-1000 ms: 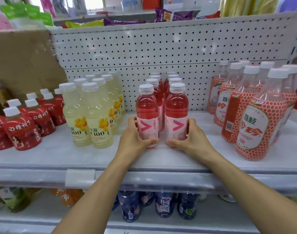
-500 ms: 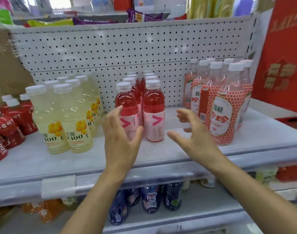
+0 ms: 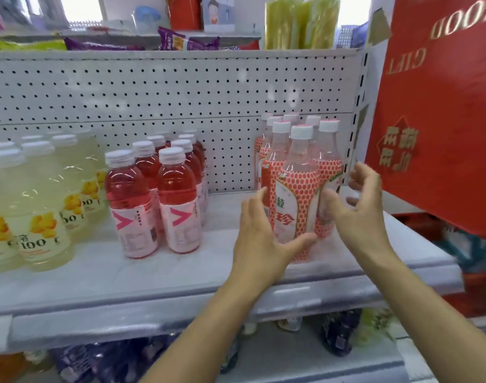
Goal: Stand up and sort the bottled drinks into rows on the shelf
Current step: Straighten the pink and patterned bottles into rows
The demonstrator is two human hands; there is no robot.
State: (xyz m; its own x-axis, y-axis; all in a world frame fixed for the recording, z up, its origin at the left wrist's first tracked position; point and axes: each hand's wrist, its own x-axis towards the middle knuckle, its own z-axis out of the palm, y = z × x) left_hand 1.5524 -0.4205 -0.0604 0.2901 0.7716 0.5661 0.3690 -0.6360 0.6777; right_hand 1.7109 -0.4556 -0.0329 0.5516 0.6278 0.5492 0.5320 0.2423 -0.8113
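At centre right of the frame we see the red-patterned bottles (image 3: 297,189) clustered upright on the shelf (image 3: 167,275). The left hand (image 3: 260,239) cups the front one, fingers spread and thumb across its base. We cannot tell if it touches. The right hand (image 3: 358,214) hovers at the cluster's right, fingers loosely splayed, holding nothing. Pink bottles (image 3: 178,205) stand in rows to the left.
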